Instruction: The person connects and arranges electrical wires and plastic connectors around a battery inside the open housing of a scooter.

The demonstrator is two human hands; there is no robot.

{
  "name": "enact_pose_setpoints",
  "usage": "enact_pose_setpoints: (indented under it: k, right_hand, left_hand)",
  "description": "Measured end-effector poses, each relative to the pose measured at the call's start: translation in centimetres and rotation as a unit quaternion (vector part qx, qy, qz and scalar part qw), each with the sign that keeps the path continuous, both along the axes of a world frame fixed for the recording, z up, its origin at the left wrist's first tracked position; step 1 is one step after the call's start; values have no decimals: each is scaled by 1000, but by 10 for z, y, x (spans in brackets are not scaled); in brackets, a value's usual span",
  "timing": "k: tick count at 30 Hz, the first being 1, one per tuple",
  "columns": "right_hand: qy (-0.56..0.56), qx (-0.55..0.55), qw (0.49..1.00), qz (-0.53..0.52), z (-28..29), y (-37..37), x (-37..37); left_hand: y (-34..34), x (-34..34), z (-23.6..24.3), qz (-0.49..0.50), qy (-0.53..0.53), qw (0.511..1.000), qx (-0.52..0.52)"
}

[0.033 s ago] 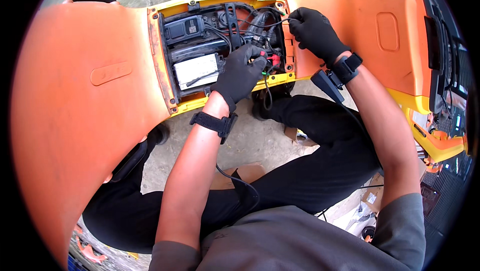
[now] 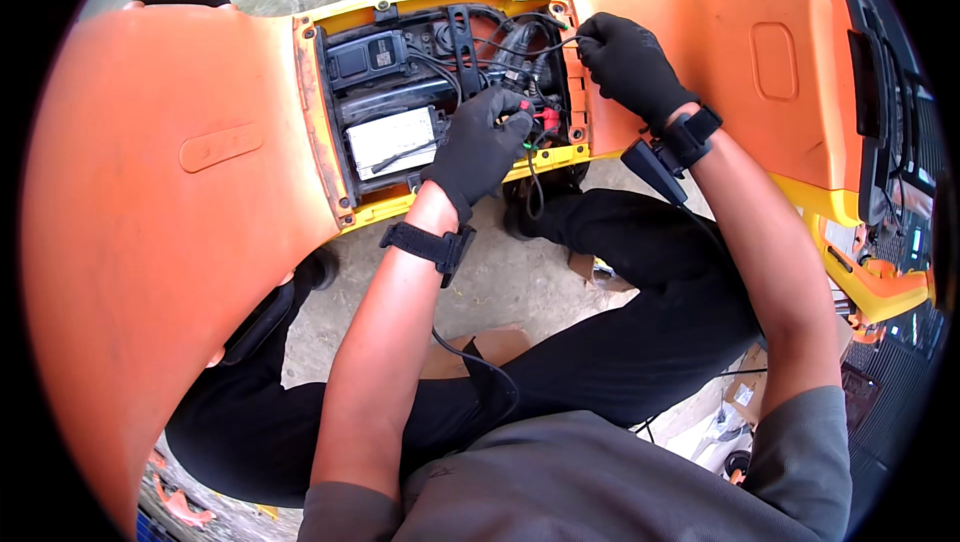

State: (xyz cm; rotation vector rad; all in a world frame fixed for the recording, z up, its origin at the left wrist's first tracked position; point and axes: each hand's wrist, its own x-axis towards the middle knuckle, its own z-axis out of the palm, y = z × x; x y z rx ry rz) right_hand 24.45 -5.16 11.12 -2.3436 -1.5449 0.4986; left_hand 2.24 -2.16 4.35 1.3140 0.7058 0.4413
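Both hands wear black gloves and work at the open bay of an orange and yellow vehicle body. My left hand [image 2: 478, 147] is closed in a pinch at the bay's near right corner, beside a red connector [image 2: 548, 119]. What its fingertips grip is mostly hidden. A dark cable loop [image 2: 537, 197] hangs over the yellow edge just right of that hand. At the bay's right edge, my right hand [image 2: 628, 70] pinches a thin black cable [image 2: 545, 47] that runs left into the bay. Wiring and a corrugated hose [image 2: 520, 39] lie between the hands.
Inside the bay sit a silver box [image 2: 393, 142], a black module [image 2: 366, 59] and an upright black bracket [image 2: 463, 37]. Orange panels [image 2: 150, 232] flank the bay. Below are my legs, a cardboard piece [image 2: 490, 350] and a small box [image 2: 600, 272] on the concrete floor.
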Motion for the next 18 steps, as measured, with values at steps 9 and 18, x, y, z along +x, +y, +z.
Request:
enact_pose_setpoints:
  k: [9,18]
  right_hand:
    - [-248,-25,963,104,3,-8,-14]
    - [-246,-62,959,123,6,-10,-15]
  left_hand:
    - [18,19,-10,-49,-76,953,-288]
    - [6,32,-19,44,-244,875,-415]
